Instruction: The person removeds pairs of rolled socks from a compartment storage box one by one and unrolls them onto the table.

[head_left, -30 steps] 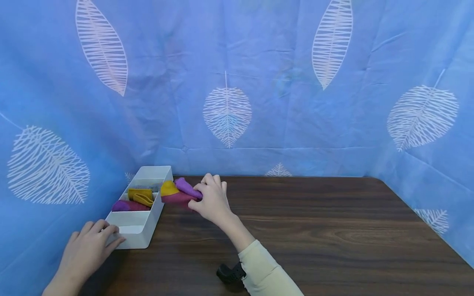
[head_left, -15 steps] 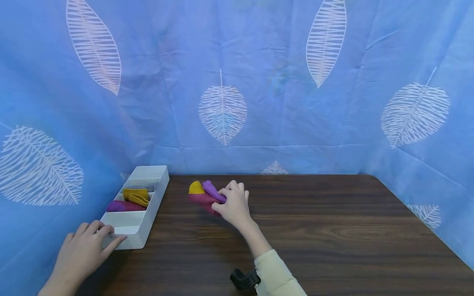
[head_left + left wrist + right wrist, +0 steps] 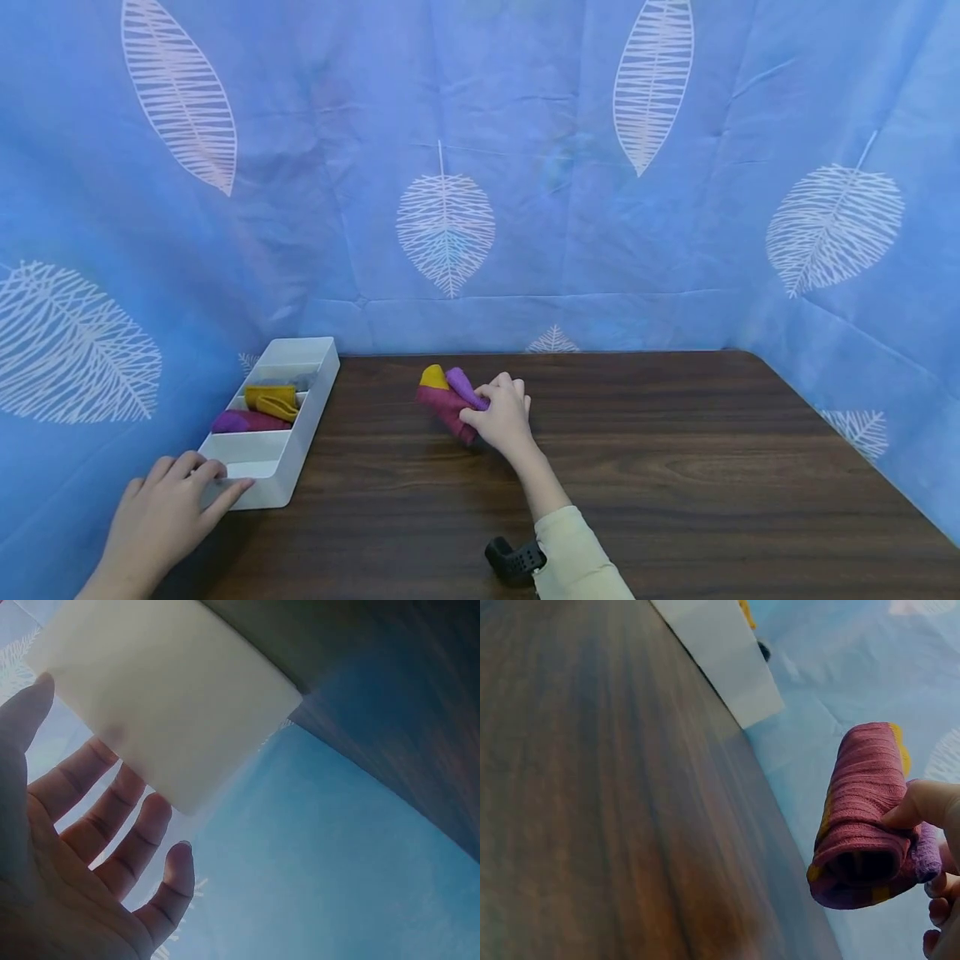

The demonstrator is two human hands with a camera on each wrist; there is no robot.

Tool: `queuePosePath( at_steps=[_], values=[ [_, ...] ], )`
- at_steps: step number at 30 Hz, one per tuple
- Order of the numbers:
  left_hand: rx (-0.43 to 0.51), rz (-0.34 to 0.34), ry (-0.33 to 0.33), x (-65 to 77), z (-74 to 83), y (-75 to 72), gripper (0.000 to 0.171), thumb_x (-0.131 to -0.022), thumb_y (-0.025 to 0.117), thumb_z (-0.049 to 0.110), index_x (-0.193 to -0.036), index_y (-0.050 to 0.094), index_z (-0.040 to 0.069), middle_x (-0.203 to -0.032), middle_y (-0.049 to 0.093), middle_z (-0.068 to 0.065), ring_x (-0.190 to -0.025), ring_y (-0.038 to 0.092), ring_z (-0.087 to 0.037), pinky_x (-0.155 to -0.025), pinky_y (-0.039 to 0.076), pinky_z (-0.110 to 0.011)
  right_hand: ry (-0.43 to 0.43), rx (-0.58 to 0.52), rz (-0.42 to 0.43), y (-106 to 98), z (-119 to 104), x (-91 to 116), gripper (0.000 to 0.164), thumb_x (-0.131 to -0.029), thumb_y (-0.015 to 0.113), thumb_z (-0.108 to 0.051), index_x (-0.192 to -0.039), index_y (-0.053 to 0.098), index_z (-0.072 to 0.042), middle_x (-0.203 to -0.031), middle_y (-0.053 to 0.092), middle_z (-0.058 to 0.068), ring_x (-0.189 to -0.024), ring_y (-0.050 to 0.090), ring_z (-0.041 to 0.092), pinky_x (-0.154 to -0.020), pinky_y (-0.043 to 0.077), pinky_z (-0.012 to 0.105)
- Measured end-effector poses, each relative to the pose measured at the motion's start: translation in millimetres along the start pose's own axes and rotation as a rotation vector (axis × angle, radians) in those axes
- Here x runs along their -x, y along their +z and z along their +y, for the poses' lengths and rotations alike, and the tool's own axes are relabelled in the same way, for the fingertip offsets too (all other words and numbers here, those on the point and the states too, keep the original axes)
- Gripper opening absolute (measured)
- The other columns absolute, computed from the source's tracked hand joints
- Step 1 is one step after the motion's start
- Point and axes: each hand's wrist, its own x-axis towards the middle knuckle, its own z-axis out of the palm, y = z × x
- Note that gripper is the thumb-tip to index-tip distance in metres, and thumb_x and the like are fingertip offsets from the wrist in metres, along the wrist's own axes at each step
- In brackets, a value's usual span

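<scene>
My right hand (image 3: 504,423) pinches a folded sock (image 3: 446,402) of maroon, yellow and purple, up over the table. In the right wrist view the rolled maroon sock (image 3: 866,784) shows its ribbing and a dark opening at one end, with the thumb pressed on its side. At the left, my left hand (image 3: 159,515) holds the near end of a white divided storage box (image 3: 303,446), fingers bent over the rim. A mustard folded sock (image 3: 272,402) and a maroon-purple sock (image 3: 247,421) lie in its middle compartments. The front compartment shows its bare floor.
Something grey (image 3: 291,382) lies in a farther compartment of the box. A dark wood table (image 3: 660,467) spreads to the right. Blue cloth (image 3: 562,233) with white leaf prints hangs behind and at both sides. A black wrist strap (image 3: 517,562) sits at the right sleeve.
My right hand has carried the folded sock rightward, away from the box to over the middle of the table. The left hand has stayed at the box; the view has turned slightly.
</scene>
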Motion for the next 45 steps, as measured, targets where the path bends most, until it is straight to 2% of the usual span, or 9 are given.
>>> queuePosePath(
  at_steps=[15,20,25,29,33,36,39,42,45],
  values=[
    [-0.011,0.146,0.148,-8.8,31.8,-9.5,0.043,-0.075,0.076,0.051,-0.092,0.071,0.012,-0.098,0.065,-0.014,-0.093,0.053,-0.035,-0.074,0.044,-0.058,0.131,-0.001,-0.035,-10,17,-7,0.028,-0.073,0.072,-0.027,-0.092,0.075,-0.006,-0.099,0.054,0.010,-0.094,0.040,0.027,-0.077,0.033,0.041],
    [0.007,0.195,0.206,-18.5,42.2,-14.4,0.042,-0.075,0.078,0.048,-0.094,0.070,0.011,-0.097,0.065,-0.012,-0.094,0.054,-0.034,-0.075,0.044,-0.057,0.183,0.002,-0.053,-11,22,-7,0.028,-0.075,0.072,-0.027,-0.091,0.076,-0.005,-0.101,0.054,0.012,-0.096,0.040,0.029,-0.080,0.034,0.044],
    [0.034,0.222,0.265,-33.9,63.0,-16.1,0.040,-0.079,0.075,0.048,-0.096,0.071,0.012,-0.099,0.067,-0.011,-0.097,0.057,-0.034,-0.079,0.045,-0.059,0.256,0.018,-0.079,-11,27,-6,0.024,-0.077,0.071,-0.030,-0.078,0.071,-0.006,-0.103,0.053,0.013,-0.098,0.040,0.030,-0.080,0.034,0.046],
    [0.067,0.229,0.289,-48.7,84.3,-19.4,0.041,-0.081,0.072,0.050,-0.098,0.072,0.012,-0.101,0.067,-0.011,-0.099,0.058,-0.033,-0.082,0.046,-0.057,0.312,0.039,-0.116,-14,30,-5,0.032,-0.077,0.069,-0.032,-0.059,0.054,-0.011,-0.102,0.050,0.013,-0.098,0.039,0.031,-0.078,0.032,0.044],
    [0.116,0.212,0.294,-62.9,106.9,-26.4,0.041,-0.084,0.070,0.049,-0.099,0.071,0.011,-0.102,0.067,-0.011,-0.098,0.057,-0.032,-0.083,0.046,-0.055,0.353,0.074,-0.154,-17,34,-7,0.036,-0.077,0.067,-0.034,-0.058,0.044,-0.014,-0.099,0.046,0.012,-0.097,0.037,0.031,-0.075,0.029,0.041],
    [0.179,0.193,0.278,-73.0,124.5,-31.0,0.040,-0.086,0.068,0.049,-0.099,0.072,0.011,-0.103,0.067,-0.010,-0.100,0.058,-0.032,-0.086,0.045,-0.055,0.357,0.083,-0.178,-17,37,-7,0.031,-0.078,0.067,-0.037,-0.066,0.052,-0.012,-0.099,0.046,0.012,-0.097,0.036,0.031,-0.075,0.029,0.040],
    [0.243,0.174,0.267,-82.9,142.4,-32.6,0.040,-0.087,0.067,0.049,-0.100,0.072,0.012,-0.103,0.068,-0.009,-0.099,0.059,-0.031,-0.087,0.046,-0.055,0.350,0.078,-0.180,-18,39,-7,0.036,-0.078,0.068,-0.041,-0.090,0.063,-0.007,-0.108,0.047,0.017,-0.102,0.035,0.034,-0.080,0.033,0.045],
    [0.295,0.146,0.267,-91.6,161.1,-30.2,0.041,-0.089,0.065,0.051,-0.102,0.072,0.013,-0.104,0.068,-0.007,-0.099,0.059,-0.029,-0.089,0.047,-0.054,0.341,0.059,-0.158,-18,42,-6,0.055,-0.079,0.072,-0.043,-0.117,0.059,-0.006,-0.123,0.043,0.022,-0.110,0.033,0.038,-0.088,0.033,0.052],
    [0.318,0.101,0.270,-97.5,179.3,-24.4,0.041,-0.090,0.062,0.053,-0.105,0.072,0.016,-0.106,0.069,-0.005,-0.102,0.059,-0.028,-0.089,0.048,-0.052,0.323,0.031,-0.141,-17,45,-6,0.066,-0.080,0.074,-0.042,-0.132,0.050,-0.010,-0.135,0.036,0.023,-0.120,0.028,0.040,-0.095,0.031,0.056]
  ],
)
